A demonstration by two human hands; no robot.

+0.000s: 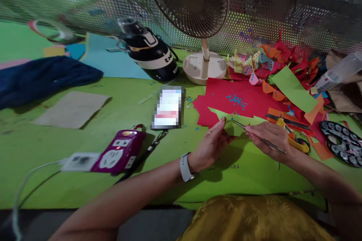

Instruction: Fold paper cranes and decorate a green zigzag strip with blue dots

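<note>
My left hand (212,143) is closed on the near edge of a folded piece of light green paper (236,129), thumb on top. In my right hand (268,139) is a thin pair of metal tweezers (267,142), pinched like a pen. Their tips reach onto the green paper beside a small blue dot (232,119). Behind the paper lies a red sheet (254,97) with a scatter of tiny blue paper bits (236,100) on it. A yellow-handled tool (296,143), partly covered by my right hand, lies just to the right.
A phone (167,107), a purple power strip (120,150) and a black bottle (155,54) stand or lie to the left. Behind is a fan (204,63). Folded coloured paper pieces (271,60) pile up at the back right, near a black paint palette (342,143).
</note>
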